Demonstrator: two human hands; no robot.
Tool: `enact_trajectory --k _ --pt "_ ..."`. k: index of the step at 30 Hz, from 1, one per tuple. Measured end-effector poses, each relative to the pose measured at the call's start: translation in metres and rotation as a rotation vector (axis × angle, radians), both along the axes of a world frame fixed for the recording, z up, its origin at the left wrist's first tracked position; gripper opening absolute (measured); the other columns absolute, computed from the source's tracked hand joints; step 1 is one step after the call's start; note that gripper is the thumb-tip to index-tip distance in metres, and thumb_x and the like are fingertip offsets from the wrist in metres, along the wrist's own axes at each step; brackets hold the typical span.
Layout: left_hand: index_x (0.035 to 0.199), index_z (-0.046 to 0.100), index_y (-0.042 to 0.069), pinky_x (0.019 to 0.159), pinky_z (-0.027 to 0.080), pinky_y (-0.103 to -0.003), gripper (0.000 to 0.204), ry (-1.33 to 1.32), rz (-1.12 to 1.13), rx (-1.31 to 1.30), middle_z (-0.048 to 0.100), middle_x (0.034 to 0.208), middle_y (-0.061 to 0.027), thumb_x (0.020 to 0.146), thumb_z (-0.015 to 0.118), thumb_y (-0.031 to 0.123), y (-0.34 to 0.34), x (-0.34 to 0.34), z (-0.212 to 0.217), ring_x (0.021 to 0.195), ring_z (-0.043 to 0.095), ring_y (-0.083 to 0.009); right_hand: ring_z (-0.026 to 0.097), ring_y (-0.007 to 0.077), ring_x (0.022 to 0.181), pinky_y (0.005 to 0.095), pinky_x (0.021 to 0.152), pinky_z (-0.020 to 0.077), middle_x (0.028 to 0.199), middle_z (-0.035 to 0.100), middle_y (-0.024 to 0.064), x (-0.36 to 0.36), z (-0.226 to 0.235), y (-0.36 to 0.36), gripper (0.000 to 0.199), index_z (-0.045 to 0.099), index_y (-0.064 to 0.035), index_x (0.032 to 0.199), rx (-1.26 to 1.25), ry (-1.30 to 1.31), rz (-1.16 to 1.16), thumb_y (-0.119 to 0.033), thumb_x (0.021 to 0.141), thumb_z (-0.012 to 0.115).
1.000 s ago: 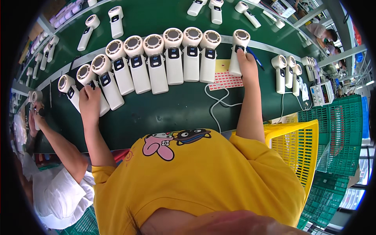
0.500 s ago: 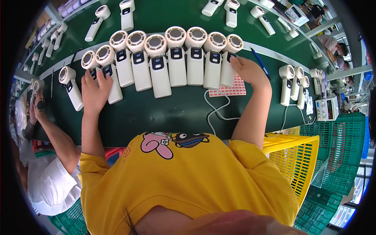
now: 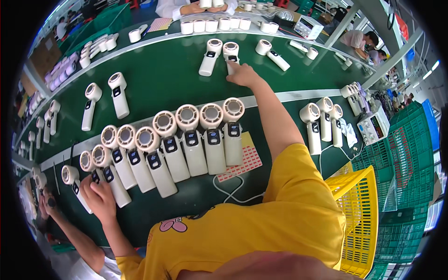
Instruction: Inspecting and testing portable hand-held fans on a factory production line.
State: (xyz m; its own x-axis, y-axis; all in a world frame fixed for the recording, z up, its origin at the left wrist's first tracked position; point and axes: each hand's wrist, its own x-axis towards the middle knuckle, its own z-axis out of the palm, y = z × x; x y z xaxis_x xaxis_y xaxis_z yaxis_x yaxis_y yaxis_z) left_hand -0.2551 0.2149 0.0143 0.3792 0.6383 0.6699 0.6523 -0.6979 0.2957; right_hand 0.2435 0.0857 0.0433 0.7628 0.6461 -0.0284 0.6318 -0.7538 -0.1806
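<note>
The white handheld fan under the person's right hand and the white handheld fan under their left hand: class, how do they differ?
The white handheld fan under the right hand lies far up the green table, beside one other fan; the white handheld fan under the left hand lies near, in a tight row. The right hand reaches at arm's length; the left hand stays close. Both fans lie flat.

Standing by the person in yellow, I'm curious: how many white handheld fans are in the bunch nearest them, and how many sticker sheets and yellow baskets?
White handheld fans in the near bunch: 10
Red-and-white sticker sheet: 1
Yellow basket: 1
Total: 12
</note>
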Motion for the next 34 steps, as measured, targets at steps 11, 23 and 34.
enact_trajectory --k 11,23,34 --pt "0.102 0.048 -0.002 0.077 0.038 -0.029 0.023 -0.155 0.022 -0.147 0.051 0.093 -0.0138 0.081 0.041 0.003 0.015 -0.023 -0.024 0.079 0.046 -0.0247 0.055 0.0321 0.098 0.0393 0.085 0.0420 0.112 0.054 0.0193 0.093 -0.008 -0.026 0.078 0.038 0.0030 0.125 0.053 0.041 -0.052 -0.052 0.073 0.057" --pt "0.110 0.045 -0.001 0.074 0.037 -0.026 0.028 -0.327 0.050 -0.284 0.049 0.091 -0.0098 0.086 0.036 0.010 0.022 -0.030 -0.027 0.075 0.043 -0.0179 0.048 0.0265 0.109 0.0389 0.086 0.0409 0.118 0.051 0.0117 0.151 -0.020 -0.071 0.061 0.043 -0.0086 0.123 0.006 0.081 -0.383 -0.048 0.077 0.052" --pt "0.112 0.044 0.001 0.069 0.037 -0.022 0.028 -0.487 0.062 -0.452 0.048 0.091 -0.0077 0.088 0.036 0.013 0.023 -0.030 -0.015 0.071 0.042 -0.0139 0.051 0.0321 0.099 0.0387 0.082 0.0438 0.115 0.052 0.0135 0.098 0.005 -0.050 0.060 0.051 -0.0139 0.121 0.099 0.198 -0.124 -0.053 0.075 0.050"
